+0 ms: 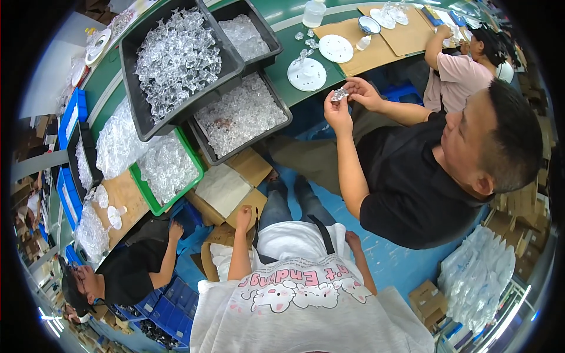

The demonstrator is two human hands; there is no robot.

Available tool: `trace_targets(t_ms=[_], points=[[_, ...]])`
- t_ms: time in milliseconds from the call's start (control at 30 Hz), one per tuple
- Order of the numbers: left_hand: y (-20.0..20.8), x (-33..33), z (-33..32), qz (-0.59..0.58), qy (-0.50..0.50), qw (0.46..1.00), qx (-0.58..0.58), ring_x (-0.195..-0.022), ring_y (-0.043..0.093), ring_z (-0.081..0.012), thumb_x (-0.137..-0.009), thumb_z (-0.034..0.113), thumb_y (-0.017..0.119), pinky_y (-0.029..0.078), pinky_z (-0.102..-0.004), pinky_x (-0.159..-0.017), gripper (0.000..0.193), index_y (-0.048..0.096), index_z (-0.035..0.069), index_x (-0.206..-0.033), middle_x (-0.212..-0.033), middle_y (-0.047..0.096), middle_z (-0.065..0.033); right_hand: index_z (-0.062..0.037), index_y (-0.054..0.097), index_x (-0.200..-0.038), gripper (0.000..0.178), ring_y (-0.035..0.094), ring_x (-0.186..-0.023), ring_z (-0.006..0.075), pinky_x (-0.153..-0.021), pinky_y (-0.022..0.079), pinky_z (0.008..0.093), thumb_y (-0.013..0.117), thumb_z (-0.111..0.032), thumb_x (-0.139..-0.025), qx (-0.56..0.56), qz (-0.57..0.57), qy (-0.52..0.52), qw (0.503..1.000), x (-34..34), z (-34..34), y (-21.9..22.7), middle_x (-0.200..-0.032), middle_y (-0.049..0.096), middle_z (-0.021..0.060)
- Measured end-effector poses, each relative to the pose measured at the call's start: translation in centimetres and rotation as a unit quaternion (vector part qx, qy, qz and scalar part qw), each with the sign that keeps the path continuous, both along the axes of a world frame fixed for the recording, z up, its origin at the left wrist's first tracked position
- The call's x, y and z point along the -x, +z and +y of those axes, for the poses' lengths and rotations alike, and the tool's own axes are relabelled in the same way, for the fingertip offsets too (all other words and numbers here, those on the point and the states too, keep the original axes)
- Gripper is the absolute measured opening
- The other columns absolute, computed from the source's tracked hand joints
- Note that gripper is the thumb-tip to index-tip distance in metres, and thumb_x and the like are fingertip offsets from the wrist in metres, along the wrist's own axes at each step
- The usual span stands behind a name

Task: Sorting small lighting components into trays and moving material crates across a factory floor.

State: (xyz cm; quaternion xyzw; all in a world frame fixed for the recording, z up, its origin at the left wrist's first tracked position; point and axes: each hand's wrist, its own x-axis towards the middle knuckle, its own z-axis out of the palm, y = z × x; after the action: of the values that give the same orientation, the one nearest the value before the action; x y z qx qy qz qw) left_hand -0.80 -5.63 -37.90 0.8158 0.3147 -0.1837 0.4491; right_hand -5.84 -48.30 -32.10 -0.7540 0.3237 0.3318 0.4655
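Observation:
My left hand [243, 217] is raised beside my left thigh with its fingers curled closed, and nothing shows in it. It is nearest to an open cardboard box [257, 202] holding a white liner [223, 187]. My right hand [352, 238] hangs low at my right hip; its fingers are mostly hidden. In front of me, a black bin [276, 125] holds many small clear plastic pieces [235, 120]. A larger black bin [231, 73] stands higher, heaped with clear plastic parts [176, 62].
At right, a co-worker in black [412, 200] holds a clear part [339, 94] in both hands. Another person [126, 259] sits at left near a green bin [196, 170]. White round plates [306, 75] lie on the green table [282, 65]. Bagged goods [477, 276] stand behind at right.

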Motion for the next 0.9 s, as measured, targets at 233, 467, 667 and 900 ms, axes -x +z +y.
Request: trace_targets(t_ms=[233,467,667,900], points=[[1.0,0.0,-0.3,0.017,-0.01,1.0,0.001,-0.061,0.053,-0.0177,-0.071,0.015,0.042,0.041,-0.0256,-0.057,0.022,0.056,0.004,-0.083,-0.065,0.055,-0.0108,-0.0121,0.057,-0.087,0.023,0.053,-0.066,0.0128,-0.053,0.043,0.0251,0.046,-0.022,-0.069,0.021,0.027,0.001,0.999,0.0,0.0,0.1,-0.077,0.056,0.0042],[0.5,0.9,-0.1,0.003,0.015,0.999,0.035,-0.065,0.054,-0.0226,-0.07,0.014,0.044,0.041,-0.0283,-0.059,0.02,0.055,0.003,-0.083,-0.069,0.056,-0.0143,-0.012,0.057,-0.087,0.023,0.053,-0.064,0.0133,-0.053,0.043,0.0255,0.046,-0.021,-0.069,0.015,0.036,-0.011,0.999,-0.2,0.1,0.2,-0.075,0.056,0.0048],[0.0,1.4,0.1,0.009,0.01,0.999,0.034,-0.068,0.054,-0.0232,-0.07,0.015,0.045,0.041,-0.0282,-0.061,0.021,0.055,0.003,-0.084,-0.072,0.056,-0.0148,-0.0123,0.058,-0.086,0.023,0.052,-0.062,0.012,-0.052,0.043,0.0239,0.046,-0.02,-0.068,0.018,0.033,-0.009,0.999,-0.3,0.2,0.1,-0.074,0.056,0.0039],[0.2,1.4,0.1,0.012,0.019,0.999,0.033,-0.07,0.054,-0.0236,-0.07,0.014,0.044,0.041,-0.0284,-0.063,0.021,0.055,0.003,-0.083,-0.073,0.056,-0.0152,-0.0126,0.058,-0.085,0.022,0.05,-0.056,0.01,-0.048,0.041,0.0222,0.047,-0.02,-0.068,0.007,0.021,-0.025,0.999,0.6,0.0,-0.7,-0.069,0.055,0.0019]])
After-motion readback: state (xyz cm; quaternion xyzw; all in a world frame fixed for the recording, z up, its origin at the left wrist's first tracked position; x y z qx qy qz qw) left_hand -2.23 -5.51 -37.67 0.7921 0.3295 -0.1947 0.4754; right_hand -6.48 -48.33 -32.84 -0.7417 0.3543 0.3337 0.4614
